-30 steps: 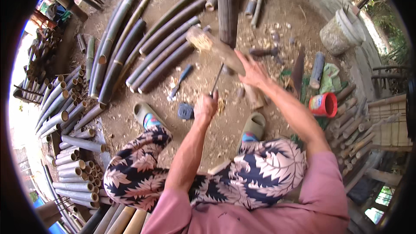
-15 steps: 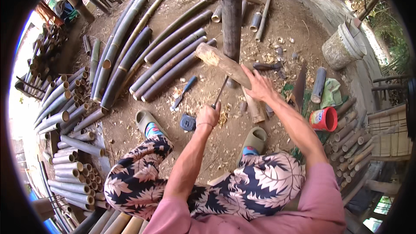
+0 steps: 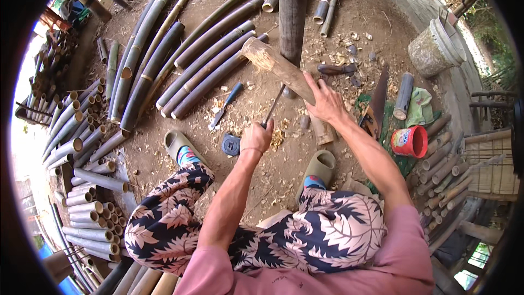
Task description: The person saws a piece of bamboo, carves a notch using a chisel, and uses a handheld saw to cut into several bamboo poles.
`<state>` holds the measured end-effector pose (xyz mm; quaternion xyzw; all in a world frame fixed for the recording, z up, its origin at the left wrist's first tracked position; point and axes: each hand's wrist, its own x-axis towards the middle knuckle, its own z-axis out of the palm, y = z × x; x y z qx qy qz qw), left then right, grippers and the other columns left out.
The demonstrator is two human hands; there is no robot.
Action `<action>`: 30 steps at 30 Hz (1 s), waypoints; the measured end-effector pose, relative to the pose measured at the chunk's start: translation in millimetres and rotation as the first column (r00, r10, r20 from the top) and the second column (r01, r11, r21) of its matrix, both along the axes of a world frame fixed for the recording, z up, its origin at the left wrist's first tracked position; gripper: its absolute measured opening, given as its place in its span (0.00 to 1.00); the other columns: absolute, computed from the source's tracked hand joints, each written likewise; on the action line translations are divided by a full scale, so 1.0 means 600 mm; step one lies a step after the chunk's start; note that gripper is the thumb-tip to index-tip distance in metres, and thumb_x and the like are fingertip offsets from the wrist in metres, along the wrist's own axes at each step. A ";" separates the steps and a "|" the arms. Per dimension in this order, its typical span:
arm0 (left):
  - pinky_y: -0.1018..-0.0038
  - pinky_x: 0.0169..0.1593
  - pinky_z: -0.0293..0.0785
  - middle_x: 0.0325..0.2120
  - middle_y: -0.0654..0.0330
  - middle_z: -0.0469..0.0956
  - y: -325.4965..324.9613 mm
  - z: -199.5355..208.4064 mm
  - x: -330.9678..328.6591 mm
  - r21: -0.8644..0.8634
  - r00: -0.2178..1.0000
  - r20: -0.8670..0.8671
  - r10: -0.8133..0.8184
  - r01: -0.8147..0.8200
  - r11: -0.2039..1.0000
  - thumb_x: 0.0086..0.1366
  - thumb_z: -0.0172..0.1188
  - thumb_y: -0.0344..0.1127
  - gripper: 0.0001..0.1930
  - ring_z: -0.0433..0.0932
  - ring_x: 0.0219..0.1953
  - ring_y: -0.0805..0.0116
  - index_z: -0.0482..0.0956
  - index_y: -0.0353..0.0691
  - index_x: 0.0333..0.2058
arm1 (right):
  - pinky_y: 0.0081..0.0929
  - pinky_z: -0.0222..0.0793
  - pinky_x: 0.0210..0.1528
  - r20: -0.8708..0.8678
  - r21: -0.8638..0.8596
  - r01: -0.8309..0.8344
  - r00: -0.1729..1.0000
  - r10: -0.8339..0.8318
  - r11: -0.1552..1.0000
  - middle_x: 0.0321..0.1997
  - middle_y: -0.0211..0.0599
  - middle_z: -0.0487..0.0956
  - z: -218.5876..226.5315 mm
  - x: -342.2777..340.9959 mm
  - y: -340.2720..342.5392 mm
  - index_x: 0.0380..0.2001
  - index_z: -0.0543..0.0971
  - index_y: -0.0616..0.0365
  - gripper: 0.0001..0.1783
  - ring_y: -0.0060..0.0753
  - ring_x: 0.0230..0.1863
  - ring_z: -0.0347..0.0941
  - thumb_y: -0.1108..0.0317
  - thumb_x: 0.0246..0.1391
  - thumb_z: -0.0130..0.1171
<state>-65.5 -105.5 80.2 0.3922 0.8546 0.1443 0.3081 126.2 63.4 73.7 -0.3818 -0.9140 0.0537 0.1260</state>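
Note:
My left hand is closed around the dark handle of a narrow-bladed tool. Its blade slants up and away, with the tip just below a thick piece of wood; whether they touch I cannot tell. Gripping the near end of that wood is my right hand, its fingers laid over the top and the thumb hidden. The wood is pale and rough at its far end and tilts up to the left, in front of an upright wooden post. Another wood piece lies below my right hand.
Dark bamboo poles lie ahead and left, near stacked bamboo. A blue-handled chisel and tape measure rest by my left foot. At right are a handsaw, red tub, green cloth and bucket.
The far end of the held wood has risen slightly. Both hands keep their holds, and the whole view has shifted a little.

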 end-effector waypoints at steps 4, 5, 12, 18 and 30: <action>0.50 0.46 0.75 0.31 0.30 0.79 -0.006 -0.004 -0.015 -0.007 1.000 -0.006 0.009 -0.009 1.000 0.68 0.49 0.61 0.36 0.80 0.39 0.34 0.81 0.24 0.32 | 0.39 0.84 0.29 -0.367 -0.024 -0.003 0.930 -0.006 1.000 0.56 0.60 0.72 0.078 -0.027 -0.011 0.74 0.47 0.39 0.59 0.52 0.38 0.80 0.60 0.45 0.73; 0.49 0.43 0.76 0.28 0.29 0.78 -0.012 -0.006 -0.014 0.046 0.999 -0.038 0.002 -0.001 0.999 0.69 0.49 0.61 0.37 0.80 0.36 0.33 0.80 0.21 0.29 | 0.37 0.84 0.29 -0.479 0.024 0.031 0.878 -0.016 0.999 0.59 0.59 0.70 0.088 -0.028 -0.015 0.73 0.49 0.43 0.55 0.52 0.39 0.81 0.58 0.48 0.72; 0.51 0.51 0.74 0.36 0.31 0.80 -0.003 -0.006 -0.014 -0.101 0.999 0.029 -0.041 0.044 0.994 0.67 0.50 0.62 0.34 0.80 0.44 0.35 0.83 0.27 0.38 | 0.37 0.82 0.27 0.022 -0.081 -0.014 1.000 0.016 0.997 0.50 0.53 0.74 0.008 0.033 -0.020 0.74 0.47 0.32 0.58 0.44 0.32 0.78 0.60 0.45 0.73; 0.50 0.49 0.75 0.34 0.31 0.80 0.003 0.000 -0.024 -0.055 1.000 0.007 -0.001 0.001 0.998 0.67 0.50 0.62 0.35 0.80 0.41 0.34 0.82 0.26 0.34 | 0.35 0.84 0.26 -0.556 0.084 0.076 0.831 -0.016 0.994 0.52 0.59 0.73 0.069 0.002 -0.038 0.73 0.47 0.37 0.57 0.48 0.37 0.81 0.62 0.46 0.72; 0.51 0.48 0.75 0.34 0.31 0.79 0.013 0.005 -0.015 -0.053 0.999 0.040 -0.031 0.033 0.998 0.66 0.51 0.62 0.35 0.80 0.42 0.35 0.83 0.26 0.33 | 0.33 0.82 0.25 -0.592 0.046 0.082 0.805 -0.039 0.996 0.51 0.54 0.74 0.039 0.036 -0.034 0.74 0.47 0.37 0.60 0.46 0.35 0.79 0.65 0.43 0.74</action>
